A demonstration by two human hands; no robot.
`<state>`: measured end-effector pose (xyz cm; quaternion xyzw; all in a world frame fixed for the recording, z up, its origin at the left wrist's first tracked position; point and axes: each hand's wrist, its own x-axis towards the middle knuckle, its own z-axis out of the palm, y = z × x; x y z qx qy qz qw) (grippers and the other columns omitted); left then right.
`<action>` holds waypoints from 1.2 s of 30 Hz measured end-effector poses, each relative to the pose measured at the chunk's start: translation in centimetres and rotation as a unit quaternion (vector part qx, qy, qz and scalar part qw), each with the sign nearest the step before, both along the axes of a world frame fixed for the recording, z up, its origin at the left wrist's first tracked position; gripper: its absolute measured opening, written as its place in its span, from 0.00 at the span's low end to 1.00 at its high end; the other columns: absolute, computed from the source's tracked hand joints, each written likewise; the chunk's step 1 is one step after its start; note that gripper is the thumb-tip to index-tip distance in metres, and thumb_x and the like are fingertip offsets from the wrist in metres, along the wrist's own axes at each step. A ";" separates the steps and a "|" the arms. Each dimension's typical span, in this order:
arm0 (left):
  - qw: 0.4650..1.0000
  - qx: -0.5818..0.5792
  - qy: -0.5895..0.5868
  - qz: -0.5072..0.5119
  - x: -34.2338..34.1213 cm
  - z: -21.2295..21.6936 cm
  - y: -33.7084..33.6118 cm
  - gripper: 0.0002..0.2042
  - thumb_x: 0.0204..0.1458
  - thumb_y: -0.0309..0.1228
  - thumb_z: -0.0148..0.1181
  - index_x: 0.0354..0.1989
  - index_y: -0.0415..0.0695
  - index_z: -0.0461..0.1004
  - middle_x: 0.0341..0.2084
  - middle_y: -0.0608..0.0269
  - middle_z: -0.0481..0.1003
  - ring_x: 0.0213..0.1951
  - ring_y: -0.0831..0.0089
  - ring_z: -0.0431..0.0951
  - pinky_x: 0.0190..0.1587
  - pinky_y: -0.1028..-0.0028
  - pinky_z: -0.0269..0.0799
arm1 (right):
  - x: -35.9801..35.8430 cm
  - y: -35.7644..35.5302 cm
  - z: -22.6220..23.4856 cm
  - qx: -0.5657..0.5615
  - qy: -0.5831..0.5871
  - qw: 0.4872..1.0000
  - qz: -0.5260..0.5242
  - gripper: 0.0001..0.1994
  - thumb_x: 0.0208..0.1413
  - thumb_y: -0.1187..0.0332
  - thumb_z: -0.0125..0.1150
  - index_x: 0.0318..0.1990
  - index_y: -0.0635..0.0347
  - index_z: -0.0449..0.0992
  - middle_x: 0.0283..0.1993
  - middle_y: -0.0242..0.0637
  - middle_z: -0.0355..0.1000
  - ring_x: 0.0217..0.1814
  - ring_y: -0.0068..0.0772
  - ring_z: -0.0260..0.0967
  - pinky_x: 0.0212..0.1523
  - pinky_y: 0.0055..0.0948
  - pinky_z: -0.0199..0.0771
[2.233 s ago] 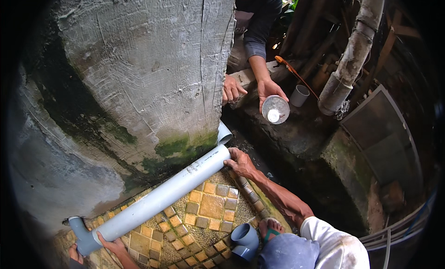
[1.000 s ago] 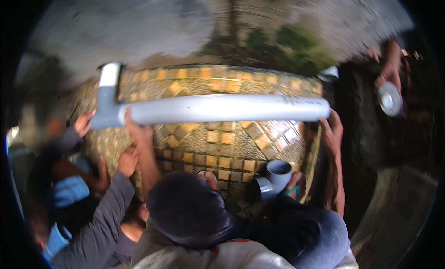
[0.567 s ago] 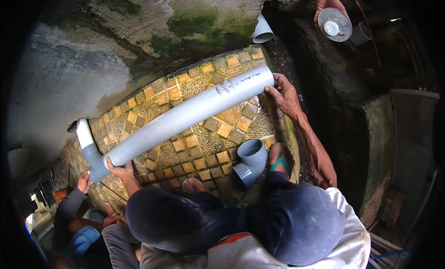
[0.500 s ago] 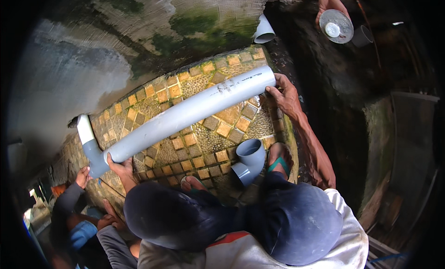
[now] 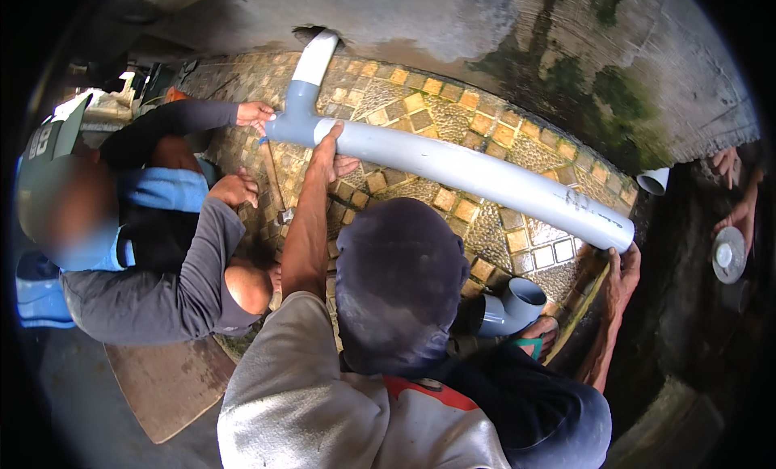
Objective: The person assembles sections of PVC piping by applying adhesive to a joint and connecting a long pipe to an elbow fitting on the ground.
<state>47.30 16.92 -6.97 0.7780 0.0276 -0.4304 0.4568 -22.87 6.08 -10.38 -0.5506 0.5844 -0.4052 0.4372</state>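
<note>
A long light-grey plastic pipe [image 5: 469, 174] lies across the space in front of me. My left hand [image 5: 330, 155] grips it near its left end, thumb on top and fingers beneath. At the opposite end, the fingers of my right hand [image 5: 622, 277] close on the pipe's rim. The pipe's left end meets a darker grey tee fitting [image 5: 297, 117]; how deep it sits inside cannot be seen. A white pipe [image 5: 317, 55] rises from the tee toward a hole in the wall. A co-worker's hand [image 5: 255, 115] holds the tee's left end.
A dark-grey pipe elbow [image 5: 511, 307] rests near my sandalled foot [image 5: 540, 333]. At left a co-worker crouches beside a hammer [image 5: 279, 196] on the tiles. Another person's hand holds a round lid [image 5: 729, 255] at far right. The mossy concrete wall [image 5: 566, 73] runs behind the pipe.
My view has swung left, bringing the crouching co-worker and hammer into sight. Both my hands keep their hold on the pipe, and the co-worker's hand stays on the tee.
</note>
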 end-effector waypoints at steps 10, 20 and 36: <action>0.895 0.113 -0.223 -0.369 0.9 9.0 1.4 0.21 0.66 0.39 0.67 0.54 0.31 0.78 0.32 0.53 0.84 0.29 0.70 0.86 0.26 0.72 0.81 | 0.1 0.8 1.9 -0.035 0.082 0.994 -0.067 0.20 0.66 0.71 0.68 0.63 0.63 0.76 0.52 0.39 0.82 0.50 0.27 0.78 0.55 0.31 0.79; 0.643 -0.139 -0.244 -0.713 -25.3 25.7 -15.7 0.29 0.56 0.15 0.56 0.68 0.48 0.73 0.46 0.67 0.73 0.37 0.82 0.69 0.41 0.79 0.72 | 4.4 13.5 6.3 0.025 0.174 0.978 0.115 0.48 0.47 0.50 0.84 0.74 0.58 0.68 0.56 0.50 0.74 0.58 0.48 0.74 0.60 0.46 0.76; 0.505 -0.075 0.403 -0.759 -41.7 14.5 -16.0 0.59 0.44 0.53 0.84 0.77 0.35 0.53 0.66 0.45 0.70 0.67 0.57 0.73 0.68 0.59 0.74 | 3.5 5.7 15.2 -0.058 -0.190 0.978 0.065 0.62 0.31 0.61 0.91 0.75 0.67 0.54 0.68 0.55 0.66 0.74 0.48 0.66 0.78 0.44 0.61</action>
